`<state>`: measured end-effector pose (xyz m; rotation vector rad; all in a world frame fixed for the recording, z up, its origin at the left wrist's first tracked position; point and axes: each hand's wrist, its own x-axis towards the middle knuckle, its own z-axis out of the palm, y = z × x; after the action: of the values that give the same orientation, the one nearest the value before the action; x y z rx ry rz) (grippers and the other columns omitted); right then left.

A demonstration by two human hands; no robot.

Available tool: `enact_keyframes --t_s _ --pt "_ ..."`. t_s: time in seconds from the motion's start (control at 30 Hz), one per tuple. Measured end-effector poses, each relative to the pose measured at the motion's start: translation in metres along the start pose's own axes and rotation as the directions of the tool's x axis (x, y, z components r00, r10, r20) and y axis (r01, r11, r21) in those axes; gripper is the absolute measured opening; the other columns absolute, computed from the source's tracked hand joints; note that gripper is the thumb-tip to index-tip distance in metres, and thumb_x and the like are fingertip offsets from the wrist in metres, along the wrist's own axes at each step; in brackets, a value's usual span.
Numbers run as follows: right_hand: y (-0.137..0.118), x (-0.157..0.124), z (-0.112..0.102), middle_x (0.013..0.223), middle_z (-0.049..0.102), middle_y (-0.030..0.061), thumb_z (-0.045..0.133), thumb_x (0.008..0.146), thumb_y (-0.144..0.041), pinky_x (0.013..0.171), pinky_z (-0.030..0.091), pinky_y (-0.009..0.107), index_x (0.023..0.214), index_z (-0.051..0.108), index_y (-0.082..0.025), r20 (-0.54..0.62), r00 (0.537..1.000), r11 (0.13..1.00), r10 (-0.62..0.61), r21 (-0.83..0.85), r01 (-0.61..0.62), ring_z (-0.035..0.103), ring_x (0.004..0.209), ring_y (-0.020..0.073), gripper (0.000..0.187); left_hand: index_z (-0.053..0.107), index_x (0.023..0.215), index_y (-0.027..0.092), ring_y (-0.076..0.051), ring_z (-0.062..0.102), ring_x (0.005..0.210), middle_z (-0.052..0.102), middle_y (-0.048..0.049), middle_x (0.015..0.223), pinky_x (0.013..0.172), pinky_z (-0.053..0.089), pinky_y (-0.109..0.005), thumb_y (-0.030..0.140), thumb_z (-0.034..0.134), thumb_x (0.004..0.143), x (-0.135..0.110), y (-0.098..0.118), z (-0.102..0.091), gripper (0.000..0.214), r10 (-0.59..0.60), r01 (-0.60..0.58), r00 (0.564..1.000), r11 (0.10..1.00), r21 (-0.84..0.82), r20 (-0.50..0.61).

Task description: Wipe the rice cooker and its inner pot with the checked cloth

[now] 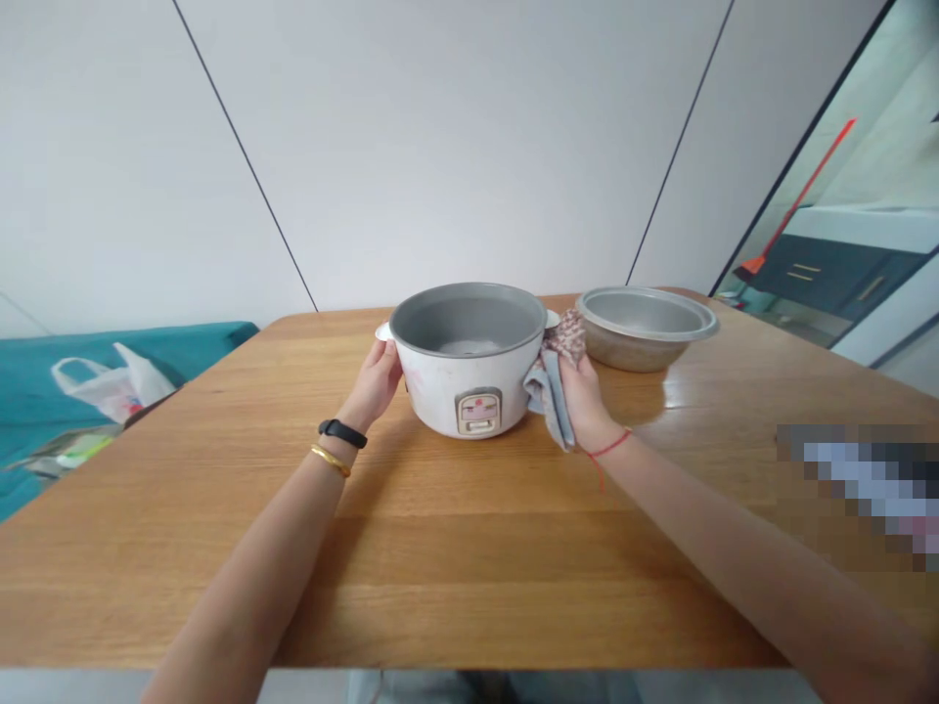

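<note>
A white rice cooker body (432, 386), without a lid or inner pot, stands upright on the wooden table in front of me. Its grey inside shows from above, and a small switch panel (478, 412) faces me. My left hand (376, 383) grips its left side under the side handle, the fingertips partly hidden. On the other side, my right hand (583, 396) holds a bunched grey and patterned cloth (550, 391) against the cooker by its right handle. Just right of that hand rests a wide-rimmed metal inner pot (638, 347).
The wooden table (476, 587) meets a white panelled wall (469, 147) at the back. On the left, a teal sofa (212, 347) holds a white plastic bag (117, 386). A red broom (799, 200) leans beyond the doorway at right. A blurred-out patch covers the table's right side.
</note>
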<state>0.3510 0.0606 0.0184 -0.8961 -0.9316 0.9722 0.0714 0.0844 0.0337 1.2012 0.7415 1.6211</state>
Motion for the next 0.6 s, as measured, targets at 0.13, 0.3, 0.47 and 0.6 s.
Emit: enact_keyframes --t_s 0.13,0.3,0.47,0.6 --pt "-0.009 -0.059 -0.015 0.109 0.069 0.0075 0.062 0.084 -0.041 0.092 0.055 0.043 0.114 0.061 -0.023 0.129 0.987 0.91 -0.099 -0.389 0.142 0.066 0.101 0.025 0.035 0.063 0.125 0.025 -0.024 0.052 0.133 0.062 -0.0057 0.139 0.11 0.041 -0.035 0.05 0.073 0.085 -0.005 -0.001 0.011 0.049 0.052 -0.053 0.997 0.999 -0.01 -0.05" --pt "-0.043 -0.065 -0.065 0.139 0.06 0.0115 0.055 0.082 -0.025 0.111 0.04 0.055 0.132 0.06 -0.024 0.581 0.804 0.42 -0.129 -0.702 0.575 0.055 0.129 0.0318 0.05 0.056 0.139 0.035 -0.025 0.037 0.147 0.048 -0.0023 0.156 0.119 0.03 -0.043 0.045 0.069 0.09 -0.037 0.021 -0.003 0.052 -0.127 0.142 0.986 0.979 0.145 -0.108" --pt "-0.064 0.0 -0.123 0.121 0.071 0.0128 0.073 0.072 -0.048 0.107 0.039 0.064 0.105 0.073 -0.026 0.521 0.781 0.465 0.344 -0.817 0.34 0.063 0.117 0.0381 0.04 0.044 0.15 0.036 -0.027 0.044 0.144 0.047 -0.0067 0.156 0.123 0.024 -0.049 0.043 0.073 0.087 -0.082 0.026 -0.032 0.069 -0.319 0.353 0.929 0.916 0.193 -0.186" --pt "-0.071 0.08 -0.161 0.086 0.069 0.0189 0.047 0.094 -0.041 0.078 0.057 0.048 0.07 0.057 -0.023 -0.179 0.954 0.717 0.242 -0.629 -0.3 0.071 0.079 0.0266 0.032 0.054 0.141 0.024 -0.026 0.055 0.134 0.061 -0.0118 0.142 0.121 0.032 -0.043 0.039 0.072 0.086 -0.089 0.017 -0.046 0.06 -0.468 0.497 0.857 0.861 0.109 -0.218"
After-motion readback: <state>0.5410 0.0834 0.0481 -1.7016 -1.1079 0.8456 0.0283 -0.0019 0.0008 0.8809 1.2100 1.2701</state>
